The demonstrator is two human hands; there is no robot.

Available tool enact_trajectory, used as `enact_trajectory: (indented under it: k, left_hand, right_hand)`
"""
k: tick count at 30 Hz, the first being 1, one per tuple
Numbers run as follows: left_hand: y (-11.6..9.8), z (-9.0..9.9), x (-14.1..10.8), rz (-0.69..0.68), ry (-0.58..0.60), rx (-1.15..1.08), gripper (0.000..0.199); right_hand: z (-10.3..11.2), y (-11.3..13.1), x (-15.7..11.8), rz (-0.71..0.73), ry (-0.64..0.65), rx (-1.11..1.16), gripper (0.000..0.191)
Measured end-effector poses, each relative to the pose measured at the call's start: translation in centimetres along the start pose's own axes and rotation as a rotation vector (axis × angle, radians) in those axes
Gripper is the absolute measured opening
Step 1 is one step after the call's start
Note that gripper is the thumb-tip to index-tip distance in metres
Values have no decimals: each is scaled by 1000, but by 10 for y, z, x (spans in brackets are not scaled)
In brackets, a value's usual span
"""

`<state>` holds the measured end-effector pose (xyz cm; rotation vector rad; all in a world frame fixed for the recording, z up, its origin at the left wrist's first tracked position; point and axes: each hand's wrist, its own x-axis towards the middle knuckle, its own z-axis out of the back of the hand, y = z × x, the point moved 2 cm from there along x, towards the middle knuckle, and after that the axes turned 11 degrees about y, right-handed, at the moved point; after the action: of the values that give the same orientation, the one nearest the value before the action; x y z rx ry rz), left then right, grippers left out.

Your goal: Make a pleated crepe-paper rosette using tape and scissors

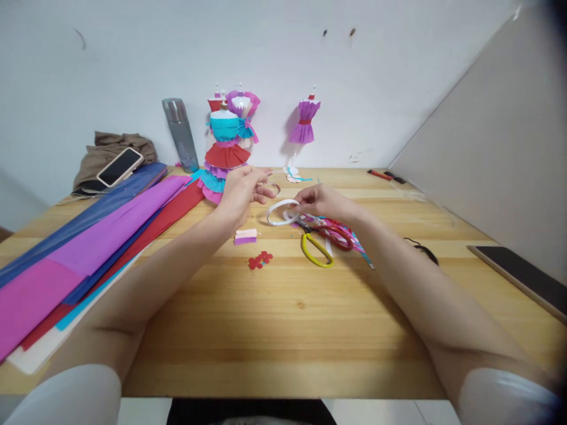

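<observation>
A thin white ring, perhaps a narrow roll of tape, is at the centre, above the surface, tilted so that its round opening shows. The right hand has it pinched by its right-hand edge, between thumb and fingers. It looks light and fairly stiff, though so slim a band may flex or go oval if squeezed across; the rim is the sensible hold, with light pressure, and a smooth outer face might slip a little.

Opposite, the left hand is raised with fingers loosely curled, a brownish ring right at its fingertips; whether it grips that one, I cannot tell.

Just beside the white ring lie scissors with one yellow and one red handle, next to coloured paper strips. Nearer the person are a small folded stack of pink and purple paper and red flower cut-outs. Farther back stand dressed miniature mannequins; long paper sheets stretch along the left.
</observation>
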<state>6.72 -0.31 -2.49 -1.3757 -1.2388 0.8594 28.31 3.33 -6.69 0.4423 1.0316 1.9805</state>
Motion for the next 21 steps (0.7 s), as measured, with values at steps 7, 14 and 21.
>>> enact_trajectory:
  k: [7, 14, 21]
  left_hand:
    - [6, 5, 6, 26, 1, 8, 2]
    - [4, 0, 2, 66, 75, 35, 9]
    - [5, -5, -2, 122, 299, 90, 18]
  right_hand:
    - [6, 11, -8, -15, 156, -280, 16]
    - [2, 21, -21, -184, 502, -447, 28]
    - [9, 31, -27, -71, 300, -371, 22]
